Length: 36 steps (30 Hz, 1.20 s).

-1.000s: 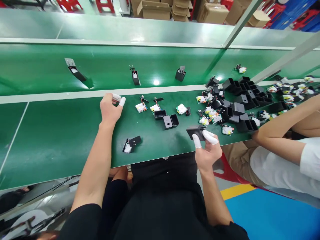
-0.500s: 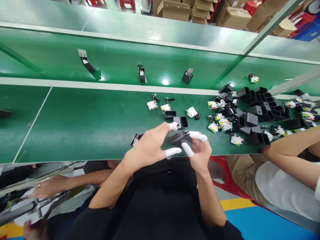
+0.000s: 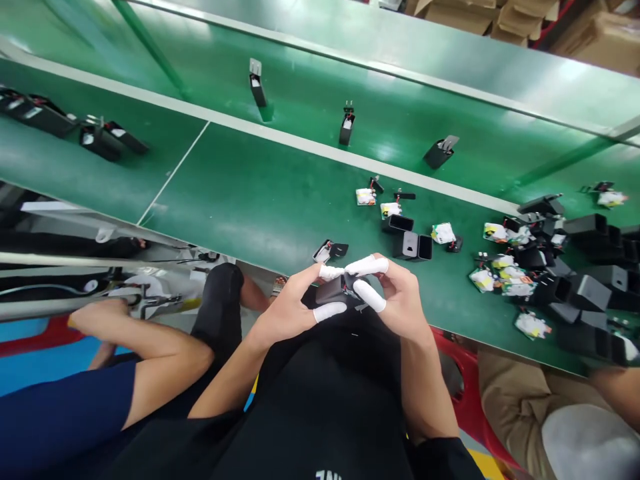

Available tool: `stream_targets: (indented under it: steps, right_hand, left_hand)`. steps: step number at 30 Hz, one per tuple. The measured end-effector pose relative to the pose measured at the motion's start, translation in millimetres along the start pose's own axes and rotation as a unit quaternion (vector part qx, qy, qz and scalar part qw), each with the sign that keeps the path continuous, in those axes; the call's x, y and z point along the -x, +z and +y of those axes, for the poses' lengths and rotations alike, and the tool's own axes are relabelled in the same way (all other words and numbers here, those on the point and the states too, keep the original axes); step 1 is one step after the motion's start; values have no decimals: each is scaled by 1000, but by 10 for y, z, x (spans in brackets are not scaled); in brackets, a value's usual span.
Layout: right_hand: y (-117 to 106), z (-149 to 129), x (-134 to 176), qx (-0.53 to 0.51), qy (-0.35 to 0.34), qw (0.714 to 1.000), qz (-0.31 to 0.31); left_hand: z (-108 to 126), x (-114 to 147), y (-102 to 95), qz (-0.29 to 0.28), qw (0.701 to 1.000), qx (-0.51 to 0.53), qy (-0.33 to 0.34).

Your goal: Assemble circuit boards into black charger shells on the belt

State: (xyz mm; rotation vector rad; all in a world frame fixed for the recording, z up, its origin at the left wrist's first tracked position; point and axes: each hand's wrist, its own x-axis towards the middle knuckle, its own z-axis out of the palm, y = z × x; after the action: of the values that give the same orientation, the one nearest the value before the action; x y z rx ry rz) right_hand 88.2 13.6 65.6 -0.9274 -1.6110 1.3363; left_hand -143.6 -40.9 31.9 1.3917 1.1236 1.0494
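Observation:
In front of my body, near the table's front edge, both hands hold a black charger housing (image 3: pixel 330 291). My left hand (image 3: pixel 289 303) grips its left end between thumb and forefinger, both in white finger cots. At the other end my right hand (image 3: pixel 403 300) pinches, also with white finger cots, around a small dark part whose details are mostly covered. Just beyond the hands lies another black housing with white innards and its cap (image 3: pixel 330 251). Two empty black housings (image 3: pixel 399 224) and a grey-faced one (image 3: pixel 410 245) stand farther right.
White-wrapped circuit boards (image 3: pixel 366 196) lie on the green table (image 3: pixel 260 193), with a crowded pile of boards and housings (image 3: pixel 560 287) at right. Filled housings (image 3: pixel 100 141) stand at left. Three more (image 3: pixel 345 128) sit behind the pale strip. People sit on both sides.
My left hand, stretched out beside the housing before, has closed on it. Both hands have come together closer to my body. The view has swung left, showing more housings there.

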Motion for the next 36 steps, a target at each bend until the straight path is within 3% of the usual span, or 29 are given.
stream_targets:
  steps: [3,6,10,12,14,17,20,24,27,30,32,34,36]
  right_hand:
    - [98,-49,-125,-30,40,998,-42]
    - [159,-66,-317,-80,78,986,-122]
    - [306,-68,-530,-85,22,975,-203]
    - [389,-48,-550,-6,-38,990,-134]
    - [418,21,-488,108,-97,989,30]
    - [300,263,-271,228,-190,921,253]
    - [60,609,-21,274,-208,867,362]
    - [-168,940,228,342,-133,849,381]
    - [-211,1037,311,347,-84,852,383]
    - [-213,1039,294,367,-99,852,361]
    - [-197,998,250,381,-140,857,318]
    - [-139,936,195,379,-166,869,271]
    - [-23,865,126,361,-169,891,220]
  left_hand:
    - [-32,67,-108,-20,997,60,-45]
    - [-102,53,-224,-46,986,133,-86]
    - [-220,60,-258,-78,960,252,-99]
    - [-274,68,-281,-74,945,302,-101]
    - [-331,-8,-407,-17,952,295,-77]
    - [-406,-392,-897,181,973,141,-1]
    - [-427,-951,-1692,384,923,-26,25]
    - [-405,-1409,-2692,524,846,-94,1]
    - [-370,-1482,-3094,581,804,-120,-36]
    - [-344,-1472,-3201,612,776,-137,-66]
    - [-374,-1437,-3108,634,756,-145,-76]
    - [-447,-1349,-2846,652,739,-150,-76]
    - [-509,-1177,-2390,616,770,-159,-55]
